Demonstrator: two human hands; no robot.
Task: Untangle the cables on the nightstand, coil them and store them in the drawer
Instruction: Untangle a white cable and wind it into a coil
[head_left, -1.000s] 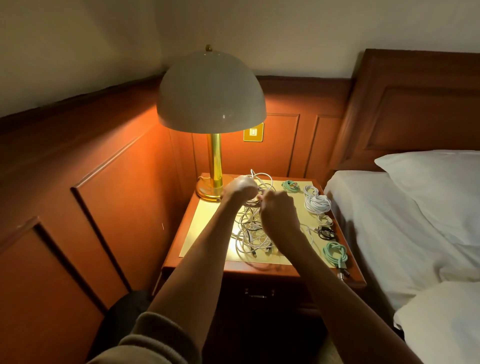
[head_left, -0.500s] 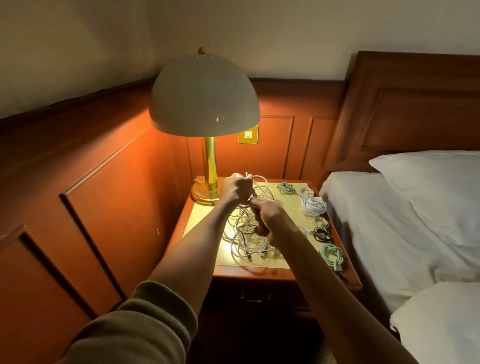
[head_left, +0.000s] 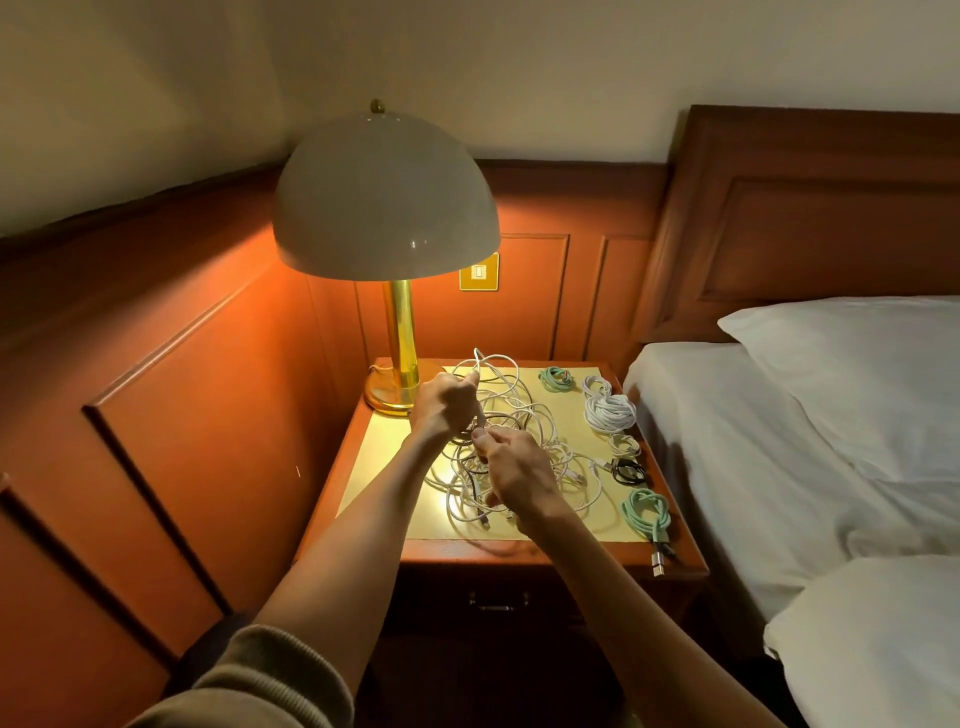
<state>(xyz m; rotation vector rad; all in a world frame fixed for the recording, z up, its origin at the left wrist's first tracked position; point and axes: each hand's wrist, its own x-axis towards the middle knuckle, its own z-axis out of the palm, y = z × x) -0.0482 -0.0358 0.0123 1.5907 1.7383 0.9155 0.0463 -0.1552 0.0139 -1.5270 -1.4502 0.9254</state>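
A tangle of white and dark cables lies in the middle of the wooden nightstand. My left hand grips a white cable loop above the tangle's far left side. My right hand pinches a strand just below it, over the tangle. Along the nightstand's right side lie coiled cables: a green coil, a white coil, a small white coil, a black coil and a green coil with a metal plug. The drawer below is closed.
A brass lamp with a white dome shade stands at the nightstand's back left corner. Wood panelling runs along the left and back. A bed with white sheets and a pillow is close on the right.
Both hands stay on the tangle. My right hand has drawn a little down and toward me, and my left hand holds the white loop slightly higher.
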